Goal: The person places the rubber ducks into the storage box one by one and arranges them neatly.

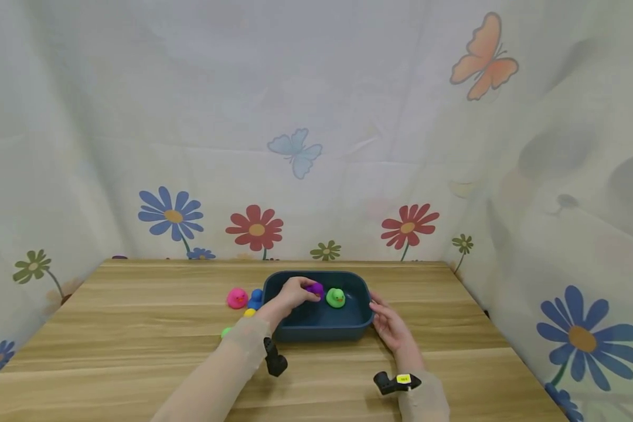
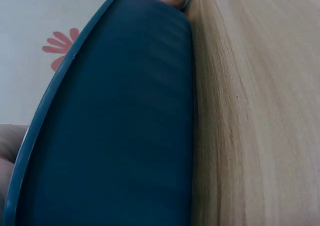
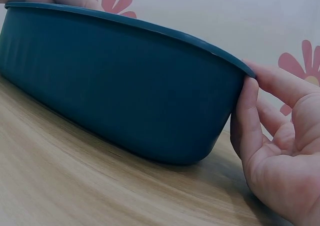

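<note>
Inside a dark blue plastic basin (image 1: 322, 333), a purple rubber duck (image 1: 316, 289) is pinched between the thumb and fingers of my left hand (image 1: 295, 292). Right beside it in the basin sits a green rubber duck (image 1: 336, 298). My right hand (image 1: 392, 328) holds the basin's right end. In the right wrist view, the thumb (image 3: 248, 98) lies just under the rim and a fingertip meets the rim's edge. The left wrist view mostly shows the basin's outer wall (image 2: 115, 110), which hides most of the left hand.
Left of the basin on the wooden table (image 1: 153, 328) are a pink duck (image 1: 237, 298), a blue duck (image 1: 255, 299), and a yellow thing (image 1: 249, 313) and a green thing (image 1: 225, 332) partly hidden by the left arm. A flower-print curtain (image 1: 327, 193) hangs behind the table.
</note>
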`<act>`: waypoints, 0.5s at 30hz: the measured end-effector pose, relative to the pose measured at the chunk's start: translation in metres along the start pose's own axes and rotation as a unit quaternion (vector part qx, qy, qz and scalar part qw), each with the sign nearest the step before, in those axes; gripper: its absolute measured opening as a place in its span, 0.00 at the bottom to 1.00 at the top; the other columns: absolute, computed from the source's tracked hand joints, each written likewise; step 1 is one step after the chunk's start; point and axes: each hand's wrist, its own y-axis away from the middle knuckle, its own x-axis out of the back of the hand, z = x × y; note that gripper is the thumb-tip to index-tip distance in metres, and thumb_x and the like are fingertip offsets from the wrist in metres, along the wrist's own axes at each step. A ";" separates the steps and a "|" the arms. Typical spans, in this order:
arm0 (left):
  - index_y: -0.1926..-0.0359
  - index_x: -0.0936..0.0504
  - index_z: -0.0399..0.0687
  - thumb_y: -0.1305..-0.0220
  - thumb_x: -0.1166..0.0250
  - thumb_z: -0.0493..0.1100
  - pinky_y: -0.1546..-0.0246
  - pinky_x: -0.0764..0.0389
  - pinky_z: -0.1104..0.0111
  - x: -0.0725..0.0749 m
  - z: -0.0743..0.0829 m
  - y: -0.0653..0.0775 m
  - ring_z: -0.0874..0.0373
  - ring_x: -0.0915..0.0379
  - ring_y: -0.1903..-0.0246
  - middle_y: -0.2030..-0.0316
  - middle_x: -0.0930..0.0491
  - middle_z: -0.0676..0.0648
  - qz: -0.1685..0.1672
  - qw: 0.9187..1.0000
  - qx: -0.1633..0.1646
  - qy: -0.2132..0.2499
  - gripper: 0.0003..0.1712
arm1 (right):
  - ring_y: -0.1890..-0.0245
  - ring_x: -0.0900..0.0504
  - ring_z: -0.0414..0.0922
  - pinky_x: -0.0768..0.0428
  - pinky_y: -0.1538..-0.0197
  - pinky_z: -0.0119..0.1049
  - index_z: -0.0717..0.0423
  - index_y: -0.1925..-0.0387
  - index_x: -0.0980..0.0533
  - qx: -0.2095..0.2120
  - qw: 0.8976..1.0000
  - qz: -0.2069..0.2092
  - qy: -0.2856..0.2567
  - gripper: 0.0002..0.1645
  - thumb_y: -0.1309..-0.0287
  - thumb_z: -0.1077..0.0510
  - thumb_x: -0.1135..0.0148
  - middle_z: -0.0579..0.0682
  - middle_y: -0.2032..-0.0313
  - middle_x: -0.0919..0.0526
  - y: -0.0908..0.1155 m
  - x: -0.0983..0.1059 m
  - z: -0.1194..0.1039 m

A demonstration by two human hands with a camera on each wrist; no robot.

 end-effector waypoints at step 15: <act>0.52 0.17 0.36 0.49 0.26 0.33 0.48 0.20 0.58 -0.003 -0.007 -0.001 0.50 0.23 0.56 0.55 0.18 0.39 0.025 0.998 0.023 -0.059 0.20 | 0.71 0.17 0.31 0.21 0.66 0.16 0.48 0.52 0.22 -0.009 1.000 0.002 0.001 0.27 0.28 0.71 0.67 0.43 0.63 0.17 -0.001 0.005 0.001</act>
